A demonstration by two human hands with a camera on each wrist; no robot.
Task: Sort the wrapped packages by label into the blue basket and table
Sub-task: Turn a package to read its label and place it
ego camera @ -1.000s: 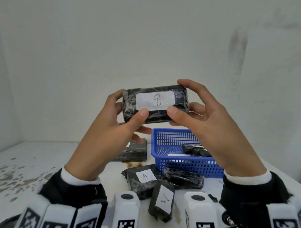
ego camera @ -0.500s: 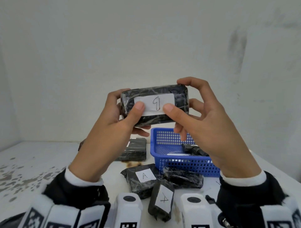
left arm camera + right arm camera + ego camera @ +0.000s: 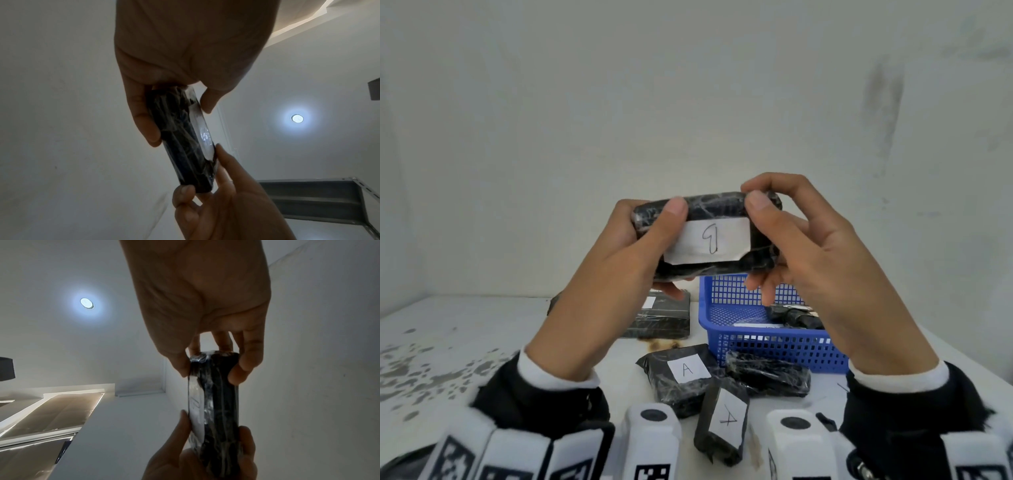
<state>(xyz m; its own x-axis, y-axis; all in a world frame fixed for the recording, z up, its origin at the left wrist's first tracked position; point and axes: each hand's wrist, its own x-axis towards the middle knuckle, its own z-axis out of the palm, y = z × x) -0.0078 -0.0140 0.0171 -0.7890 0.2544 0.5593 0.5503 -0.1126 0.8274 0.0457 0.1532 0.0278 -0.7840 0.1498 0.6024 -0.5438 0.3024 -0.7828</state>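
Both hands hold one black wrapped package in the air above the table, its white label facing me with a handwritten mark on it. My left hand grips its left end, thumb on the front. My right hand grips its right end, thumb on the top front corner. The blue basket stands on the table below and behind the package, with a wrapped package inside. Two packages labelled A and an unlabelled-looking one lie in front of the basket.
Another black package lies on the white table left of the basket, partly behind my left hand. The left part of the table is stained with dark spots. A plain wall stands close behind. White wrist devices line the bottom edge.
The held package has come down and tilted so its label faces me more squarely. Both thumbs have slid from its lower edge up to its top front.
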